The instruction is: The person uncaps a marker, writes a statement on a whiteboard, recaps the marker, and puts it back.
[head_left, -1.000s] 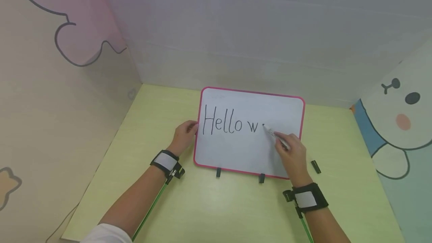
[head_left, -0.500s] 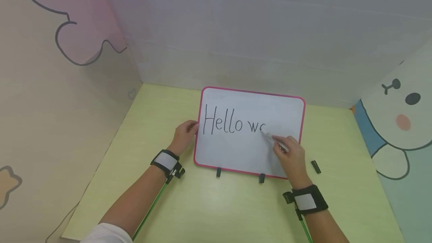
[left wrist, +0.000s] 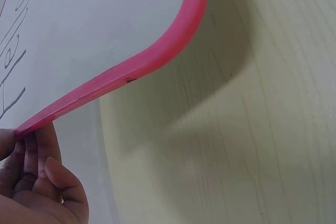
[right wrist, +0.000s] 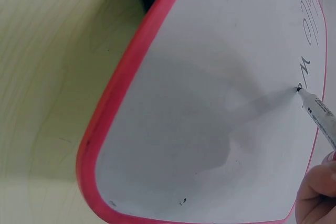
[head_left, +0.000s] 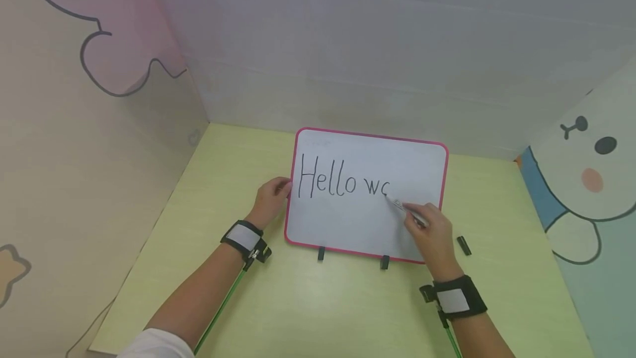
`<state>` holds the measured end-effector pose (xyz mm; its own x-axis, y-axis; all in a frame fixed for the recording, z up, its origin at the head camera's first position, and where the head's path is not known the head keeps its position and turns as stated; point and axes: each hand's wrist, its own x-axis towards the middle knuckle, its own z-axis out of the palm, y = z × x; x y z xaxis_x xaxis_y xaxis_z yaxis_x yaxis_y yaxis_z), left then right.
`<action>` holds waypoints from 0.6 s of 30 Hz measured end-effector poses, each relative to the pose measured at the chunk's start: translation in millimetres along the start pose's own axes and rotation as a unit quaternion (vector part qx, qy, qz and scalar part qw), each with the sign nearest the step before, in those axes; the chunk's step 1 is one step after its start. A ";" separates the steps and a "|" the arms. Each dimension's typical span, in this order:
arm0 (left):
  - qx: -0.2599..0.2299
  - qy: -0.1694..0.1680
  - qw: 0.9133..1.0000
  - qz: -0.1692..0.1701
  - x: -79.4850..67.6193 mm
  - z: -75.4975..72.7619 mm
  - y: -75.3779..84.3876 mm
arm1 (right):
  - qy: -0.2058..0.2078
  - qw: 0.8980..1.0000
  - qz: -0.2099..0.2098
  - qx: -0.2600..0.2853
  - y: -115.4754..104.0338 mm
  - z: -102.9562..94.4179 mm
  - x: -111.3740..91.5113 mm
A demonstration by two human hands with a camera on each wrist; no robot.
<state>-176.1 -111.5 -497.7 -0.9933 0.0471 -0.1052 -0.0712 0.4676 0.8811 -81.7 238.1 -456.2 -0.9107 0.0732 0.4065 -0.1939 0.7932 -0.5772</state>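
Note:
A whiteboard (head_left: 343,225) with a pink frame leans back on black feet, bearing "Hello w" and a curved stroke in black. My right hand (head_left: 431,233) pinches a white marker (right wrist: 321,113), whose black tip touches the board at the lower end of that stroke. At the board's left edge, my left hand (head_left: 270,200) holds the pink frame (left wrist: 105,82). The left wrist view shows the thumb on the front face and the fingers behind the edge. Only part of the right hand (right wrist: 317,195) appears in the right wrist view.
The board stands on a pale yellow table (head_left: 308,314) against a grey wall (head_left: 348,59). A black marker cap (head_left: 464,245) lies right of the board. Black feet (head_left: 385,262) stick out under its lower edge. Painted side walls flank the table.
The marker tip has gone left and down along a curve, leaving a c-shaped stroke after the "w". My left hand keeps its place on the frame.

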 end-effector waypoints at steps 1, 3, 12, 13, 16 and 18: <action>-0.002 0.000 1.000 -0.001 0.0 0.0 0.2 | 0.002 1.000 0.000 0.001 0.3 -0.3 -0.1; 0.000 -0.002 1.000 0.001 0.2 0.1 0.0 | 0.004 1.000 -0.001 0.003 0.7 -0.7 0.0; 0.008 0.003 1.000 0.010 -2.0 -1.4 3.7 | 0.023 1.000 -0.009 -0.005 4.0 -2.0 3.0; 0.007 0.003 1.000 0.010 -2.2 -1.4 4.4 | 0.025 1.000 -0.011 -0.006 4.3 -2.4 3.5; 0.008 0.004 1.000 0.014 -2.8 -1.6 4.8 | 0.026 1.000 -0.014 -0.007 3.9 -3.3 5.6; 0.006 0.004 1.000 0.016 -3.1 -1.5 5.0 | 0.025 1.000 -0.012 -0.007 3.2 -3.6 7.0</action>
<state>-173.4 -110.7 -492.3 -0.9958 0.0555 -0.0731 -0.0379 0.4763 0.8785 -87.4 243.3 -452.6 -0.8864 0.0828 0.4554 -0.2109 0.8036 -0.5566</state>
